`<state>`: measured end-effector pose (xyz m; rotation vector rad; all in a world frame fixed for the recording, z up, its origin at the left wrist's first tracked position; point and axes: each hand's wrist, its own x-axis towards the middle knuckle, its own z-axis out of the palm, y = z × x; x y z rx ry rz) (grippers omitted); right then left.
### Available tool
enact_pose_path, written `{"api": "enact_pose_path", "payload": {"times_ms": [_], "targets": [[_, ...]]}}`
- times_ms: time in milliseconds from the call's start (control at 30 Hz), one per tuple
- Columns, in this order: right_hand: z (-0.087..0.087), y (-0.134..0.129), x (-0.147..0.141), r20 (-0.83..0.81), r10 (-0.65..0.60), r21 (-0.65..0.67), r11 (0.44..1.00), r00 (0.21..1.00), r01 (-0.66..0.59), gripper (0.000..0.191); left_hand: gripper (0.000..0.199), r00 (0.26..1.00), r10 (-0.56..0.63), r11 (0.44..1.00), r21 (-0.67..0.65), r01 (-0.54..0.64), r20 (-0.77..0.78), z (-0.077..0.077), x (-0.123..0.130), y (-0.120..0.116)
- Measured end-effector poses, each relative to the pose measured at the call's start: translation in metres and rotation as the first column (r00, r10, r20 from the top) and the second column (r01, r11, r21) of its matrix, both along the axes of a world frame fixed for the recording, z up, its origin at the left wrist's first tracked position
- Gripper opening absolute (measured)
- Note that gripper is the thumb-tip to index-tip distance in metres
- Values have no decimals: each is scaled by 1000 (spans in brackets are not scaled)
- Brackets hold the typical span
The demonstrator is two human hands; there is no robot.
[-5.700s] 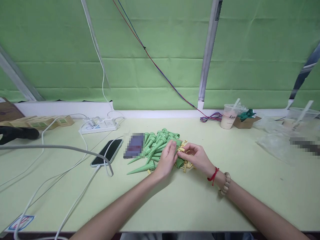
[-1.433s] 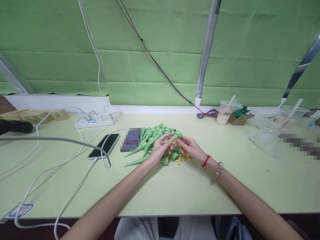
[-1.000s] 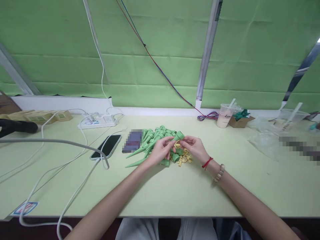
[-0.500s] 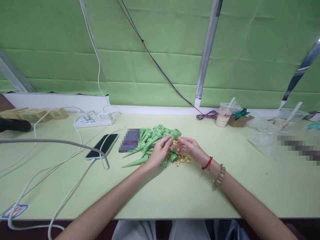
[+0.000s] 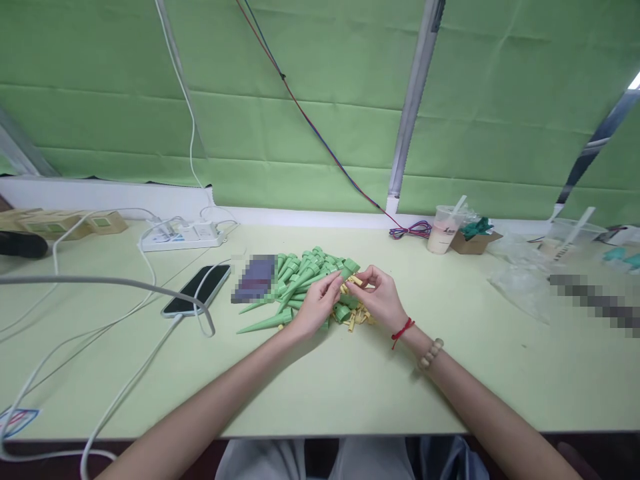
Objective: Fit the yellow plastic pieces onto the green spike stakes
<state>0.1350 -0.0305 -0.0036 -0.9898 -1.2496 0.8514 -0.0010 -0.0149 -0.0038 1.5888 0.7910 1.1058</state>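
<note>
My left hand (image 5: 320,300) is closed on a green cone-shaped plastic spike (image 5: 349,267), its wide hollow end pointing up and to the right. Close against that end, the fingers of my right hand (image 5: 379,295) pinch a small yellow plastic piece (image 5: 354,281). A heap of similar green spikes (image 5: 300,273) lies on the table behind and left of my hands, several with their tips to the left. Beneath my hands is a loose pile of small yellow pieces (image 5: 353,320), partly hidden by my fingers and the spikes.
Left of the heap lie a blurred dark item (image 5: 255,279) and a phone (image 5: 197,291) with a cable. A power strip (image 5: 185,237) and small boxes (image 5: 107,223) stand behind. At the right are a drink cup (image 5: 443,230), a cardboard box (image 5: 475,242) and plastic bags (image 5: 520,283).
My right hand's fingers have closed into a pinch on a small yellow piece and moved to the spike's wide end. That end has tipped further to the right. The view has shifted slightly.
</note>
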Motion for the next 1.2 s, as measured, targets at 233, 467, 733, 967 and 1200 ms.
{"api": "enact_pose_path", "payload": {"times_ms": [233, 467, 733, 967, 1200], "targets": [[13, -1, 12, -167, 289, -223, 920, 943, -321, 36, 46, 995, 77, 996, -48, -74, 69, 9, -6, 1], [19, -2, 23, -340, 495, -342, 727, 800, -596, 27, 41, 999, -5, 997, -72, 8, 44, 12, -9, 5], [15, -4, 18, -470, 489, -348, 663, 735, -663, 26, 37, 999, -16, 1000, -22, 15, -39, 17, -11, 1], [15, -4, 14, -392, 359, -373, 779, 847, -503, 22, 34, 981, 102, 982, 174, -73, -165, 16, -14, 2], [9, -8, 3, -180, 45, -292, 952, 983, -98, 31, 29, 885, 359, 885, 410, -220, -298, 9, -14, -3]]}}
